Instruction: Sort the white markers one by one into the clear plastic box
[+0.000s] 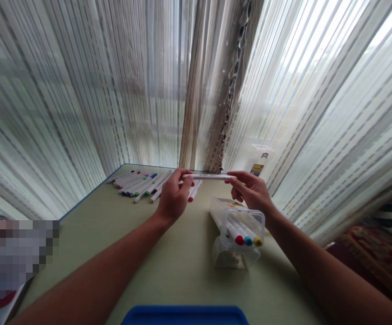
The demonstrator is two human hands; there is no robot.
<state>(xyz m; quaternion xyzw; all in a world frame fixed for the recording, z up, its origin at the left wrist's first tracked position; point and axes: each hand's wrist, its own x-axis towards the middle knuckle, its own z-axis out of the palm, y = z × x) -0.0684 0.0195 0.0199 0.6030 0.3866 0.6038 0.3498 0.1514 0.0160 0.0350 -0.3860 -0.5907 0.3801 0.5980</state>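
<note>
A white marker point(211, 177) is held level above the far part of the table, one end in each hand. My left hand point(175, 194) is closed on its left end, where a bit of yellow shows. The fingers of my right hand point(250, 189) pinch its right end. Just below my right hand, a clear plastic case point(216, 207) lies tilted on the table, its open end towards me. Inside it are markers with red point(239, 240), teal point(248, 241) and yellow point(257, 241) tips. Several loose white markers point(138, 184) lie left of my left hand.
The pale green table point(114, 253) has a blue edge. A blue object point(185, 315) sits at the near edge. Behind the right hand stands a clear container point(260, 155) with a yellow label. Striped sheer curtains point(148, 81) hang close behind. Patterned fabric point(378, 253) is at right.
</note>
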